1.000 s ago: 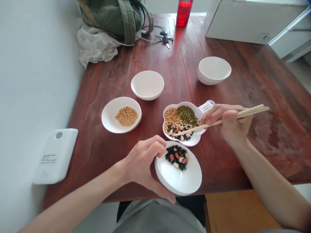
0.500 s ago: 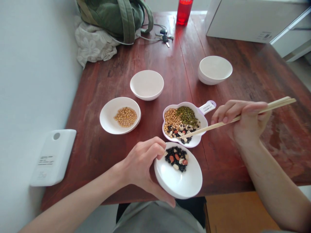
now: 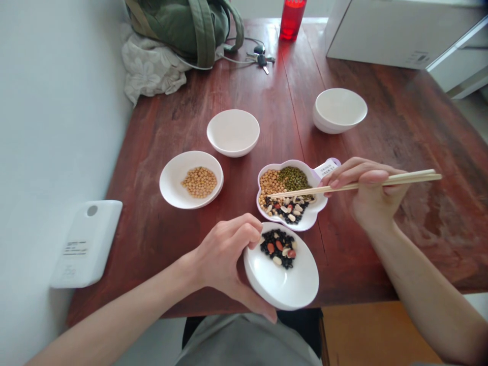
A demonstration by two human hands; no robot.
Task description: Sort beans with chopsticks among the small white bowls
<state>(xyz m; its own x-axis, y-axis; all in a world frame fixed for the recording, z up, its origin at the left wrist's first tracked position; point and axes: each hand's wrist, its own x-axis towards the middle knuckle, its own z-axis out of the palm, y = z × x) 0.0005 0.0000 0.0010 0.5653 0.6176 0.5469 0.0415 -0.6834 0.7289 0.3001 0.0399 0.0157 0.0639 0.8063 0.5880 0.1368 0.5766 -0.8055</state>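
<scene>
My left hand [image 3: 229, 259] grips the left rim of a white bowl [image 3: 282, 290] at the table's front edge. Black beans [image 3: 272, 239] and several peanuts lie in it. In my right hand [image 3: 369, 193] is a pair of chopsticks [image 3: 343, 187], their tips over the flower-shaped dish [image 3: 311, 217] just beyond the bowl. Yellow soybeans [image 3: 270, 181], green mung beans [image 3: 293, 178], and a mix of black beans and peanuts [image 3: 292, 208] fill that dish. Its labelled handle [image 3: 327, 168] is partly behind my right fingers.
Soybeans sit in a white bowl [image 3: 171, 188] on the left. Another white bowl [image 3: 233, 133] is behind it, and a further one [image 3: 337, 109] stands back right. Farther off are keys [image 3: 263, 61], a green bag [image 3: 179, 30], a red bottle [image 3: 292, 20] and a white box [image 3: 381, 33].
My right hand and the chopsticks have shifted left. The tips have moved from the peanuts at the dish's front up and left toward the soybeans. My left hand keeps its hold on the bowl.
</scene>
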